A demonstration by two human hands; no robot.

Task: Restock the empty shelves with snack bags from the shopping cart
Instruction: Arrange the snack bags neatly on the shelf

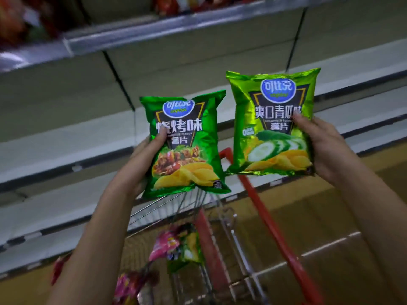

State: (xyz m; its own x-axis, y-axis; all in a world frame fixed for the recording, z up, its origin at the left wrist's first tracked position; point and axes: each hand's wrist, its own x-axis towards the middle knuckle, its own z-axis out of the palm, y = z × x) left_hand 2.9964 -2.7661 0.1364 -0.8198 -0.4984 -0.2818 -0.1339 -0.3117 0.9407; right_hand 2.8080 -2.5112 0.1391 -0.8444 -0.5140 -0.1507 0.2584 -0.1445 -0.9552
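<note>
the left hand (144,155) is gripping a dark green bag (184,144) by its left edge, thumb lying across the front near the printed characters and the rest of the fingers hidden behind the foil. the right hand (317,148) is gripping a lime bag (272,122) by its right edge in the same way, thumb on the front, fingers behind. both bags are being held upright, fronts toward the camera, the lime bag sitting a little higher than the dark green bag and just beside it, their near edges close but whether they are touching is unclear. beyond both grips, the shelves (66,148) are running in bare pale tiers, and a top shelf (136,35) above the hands is carrying blurred red packets (167,4). below the grips, between the two forearms, the cart (222,238) is standing with its red handle (275,230) passing under the lime bag, and inside its wire basket more bags (176,245) are lying, pink and green, too blurred to read.
</note>
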